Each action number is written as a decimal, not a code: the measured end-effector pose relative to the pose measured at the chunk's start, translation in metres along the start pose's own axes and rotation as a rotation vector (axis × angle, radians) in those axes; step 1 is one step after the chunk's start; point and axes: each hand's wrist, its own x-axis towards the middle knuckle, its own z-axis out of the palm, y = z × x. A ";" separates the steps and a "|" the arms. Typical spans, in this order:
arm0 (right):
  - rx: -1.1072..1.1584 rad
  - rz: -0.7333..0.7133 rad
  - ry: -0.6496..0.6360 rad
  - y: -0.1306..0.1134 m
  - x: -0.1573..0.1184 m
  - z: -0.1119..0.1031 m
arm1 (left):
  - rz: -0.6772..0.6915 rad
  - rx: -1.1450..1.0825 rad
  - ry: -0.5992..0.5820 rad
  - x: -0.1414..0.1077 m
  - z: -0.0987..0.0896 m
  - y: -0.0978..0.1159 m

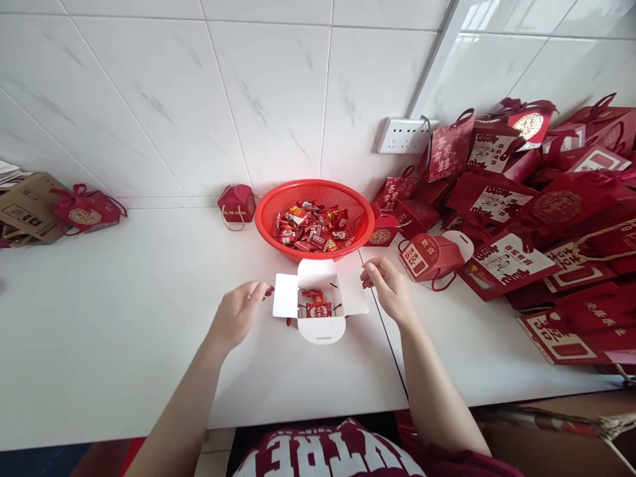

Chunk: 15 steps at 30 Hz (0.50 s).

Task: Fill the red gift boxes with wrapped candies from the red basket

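A small gift box (322, 330) stands unfolded on the table, its white inside and flaps facing up. Red-wrapped candies (318, 309) lie in the bottom of it. Just beyond the left flap is my left hand (241, 311), fingers pinched together with a dark red tip showing; whether that is a nail or a small object I cannot make out. My right hand (390, 288) is curled beside the right flap, thumb and fingers close together, with dark red at the tips too. Behind the box sits a red plastic basket (265, 232) holding many wrapped candies (313, 226).
Red gift boxes and bags (501, 199) are piled on the right. One closed red box (237, 203) stands left of the basket, another (88, 209) farther left beside a brown carton (34, 207). A power strip (405, 136) is on the tiled wall.
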 end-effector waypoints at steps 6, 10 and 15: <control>0.179 -0.196 -0.095 -0.002 -0.009 0.010 | 0.318 -0.160 0.061 -0.028 0.045 -0.009; 0.044 -0.298 -0.134 -0.011 -0.012 0.010 | 0.495 0.007 0.077 -0.033 0.055 -0.002; 0.122 -0.048 -0.203 -0.007 -0.014 0.004 | 0.606 0.026 0.033 -0.037 0.049 -0.004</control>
